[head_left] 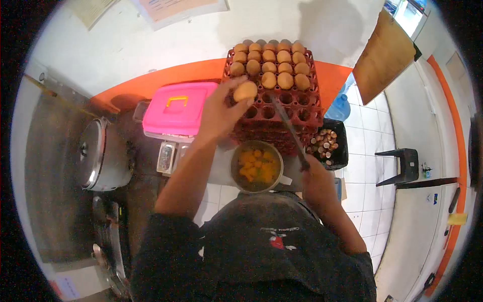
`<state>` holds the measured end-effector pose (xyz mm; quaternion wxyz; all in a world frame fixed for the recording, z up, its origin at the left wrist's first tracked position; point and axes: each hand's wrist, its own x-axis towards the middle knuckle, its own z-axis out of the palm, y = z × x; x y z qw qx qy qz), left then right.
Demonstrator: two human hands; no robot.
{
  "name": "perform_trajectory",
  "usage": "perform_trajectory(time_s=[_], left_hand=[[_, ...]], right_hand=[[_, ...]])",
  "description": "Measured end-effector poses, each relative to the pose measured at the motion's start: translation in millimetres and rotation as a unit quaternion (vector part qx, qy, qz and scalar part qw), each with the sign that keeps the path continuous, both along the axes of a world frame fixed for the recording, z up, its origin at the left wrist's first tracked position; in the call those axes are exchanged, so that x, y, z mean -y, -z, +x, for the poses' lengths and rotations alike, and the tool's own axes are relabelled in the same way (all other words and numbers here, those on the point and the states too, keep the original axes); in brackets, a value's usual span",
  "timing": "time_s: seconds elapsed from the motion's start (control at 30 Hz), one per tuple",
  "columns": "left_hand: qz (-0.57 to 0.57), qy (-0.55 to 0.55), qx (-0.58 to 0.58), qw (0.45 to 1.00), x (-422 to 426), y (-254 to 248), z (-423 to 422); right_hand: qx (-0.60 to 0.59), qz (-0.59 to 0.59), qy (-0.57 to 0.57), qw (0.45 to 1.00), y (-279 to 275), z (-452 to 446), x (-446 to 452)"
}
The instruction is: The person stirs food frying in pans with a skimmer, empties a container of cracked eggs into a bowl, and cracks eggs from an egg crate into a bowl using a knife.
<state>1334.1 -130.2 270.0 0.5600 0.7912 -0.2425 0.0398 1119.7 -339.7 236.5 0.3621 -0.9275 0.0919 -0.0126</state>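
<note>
My left hand [226, 108] has its fingers around a brown egg [245, 91], held just above the front rows of the red egg tray [313, 103]. In my right hand [319, 180] is the handle of a knife [289, 123], its long blade slanting up and left over the tray. Brown eggs [285, 80] fill the tray's back rows, and the front hollows hold none. Below the tray stands a round metal bowl [234, 176] with several yolks and liquid egg [257, 165] in it.
A pink lidded box [173, 113] stands left of the tray. On the right, a black bin [343, 153] holds broken eggshells [324, 145]. A large metal pot [108, 156] is at far left. A black stool [405, 166] and blue water bottle [339, 108] are at right.
</note>
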Motion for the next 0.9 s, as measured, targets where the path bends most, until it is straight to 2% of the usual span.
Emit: perform_trajectory(time_s=[0.03, 0.13, 0.17, 0.2, 0.27, 0.37, 0.47, 0.57, 0.73, 0.9], left_hand=[[-0.067, 0.015, -0.131, 0.989, -6.8, 1.8, -18.9], [-0.115, 0.029, -0.271, 0.955, -28.4, 17.8, -59.4], [-0.107, 0.02, -0.282, 0.953, -35.9, 27.6, -68.0], [-0.1, 0.012, -0.292, 0.951, -42.6, 40.2, -74.5], [-0.099, 0.004, -0.309, 0.946, -49.5, 51.1, -84.3], [-0.107, 0.007, -0.312, 0.944, -57.7, 59.8, -90.2], [-0.087, 0.031, -0.299, 0.95, -69.0, 72.0, -92.6], [-0.068, 0.066, -0.304, 0.948, -70.5, 70.9, -97.6], [-0.037, 0.131, -0.33, 0.934, -69.7, 73.3, -106.8], [0.014, 0.097, -0.273, 0.957, -67.9, 108.2, -105.4]], right_hand=[[0.004, 0.011, -0.037, 0.999, -2.6, 1.7, -7.0], [0.04, 0.022, -0.113, 0.993, 18.7, 3.6, -16.6], [0.056, 0.02, -0.132, 0.989, 25.6, 4.7, -19.4], [0.004, -0.014, -0.151, 0.988, 26.4, 9.3, -24.7], [-0.097, -0.086, -0.189, 0.973, 22.7, 23.5, -37.8], [-0.047, -0.045, -0.187, 0.98, 27.0, 24.5, -44.0], [-0.08, 0.034, -0.129, 0.988, -4.5, 26.8, -53.7], [0.149, 0.098, -0.153, 0.972, 8.6, 41.2, -53.5], [0.072, 0.1, -0.177, 0.977, 26.1, 70.9, -56.9], [0.058, 0.126, -0.164, 0.977, 40.3, 73.2, -58.6]])
